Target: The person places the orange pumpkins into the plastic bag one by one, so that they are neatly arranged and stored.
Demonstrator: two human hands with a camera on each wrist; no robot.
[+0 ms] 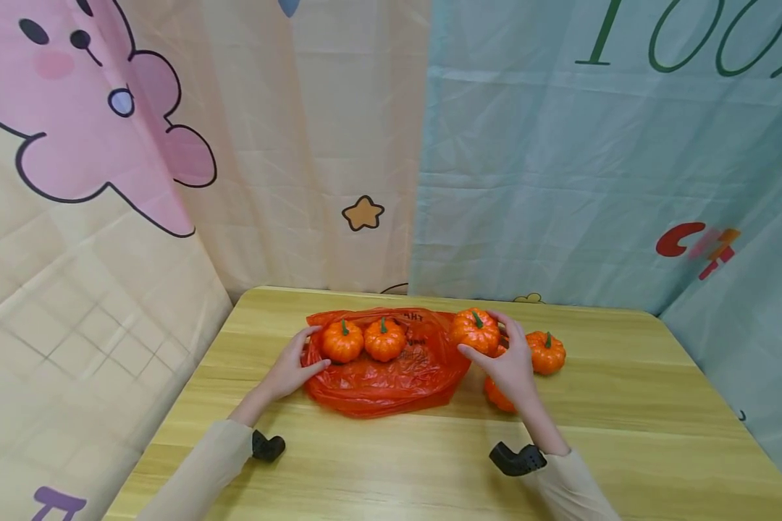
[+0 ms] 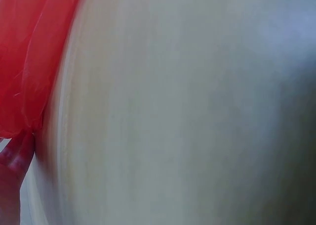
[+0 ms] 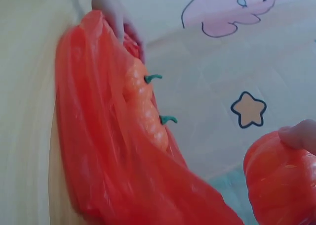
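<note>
A red plastic bag [image 1: 381,387] lies on the table with its mouth spread. Two small orange pumpkins [image 1: 342,343] with green stems sit side by side in it, towards the left. My left hand [image 1: 293,370] pinches the bag's left edge; in the left wrist view, the fingertips [image 2: 22,148] meet the red plastic. At the bag's right end, my right hand [image 1: 513,367] grips another pumpkin [image 1: 474,331] between thumb and fingers. The right wrist view shows this held pumpkin [image 3: 279,180] raised beside the bag, its underside partly out of frame.
Right of the bag, a pumpkin [image 1: 547,354] stands on the wooden table [image 1: 391,463]. Another pumpkin [image 1: 497,395] is partly hidden behind my right hand. Printed curtains [image 1: 326,145] hang along the table's back and sides. Each wrist carries a black device [image 1: 518,459].
</note>
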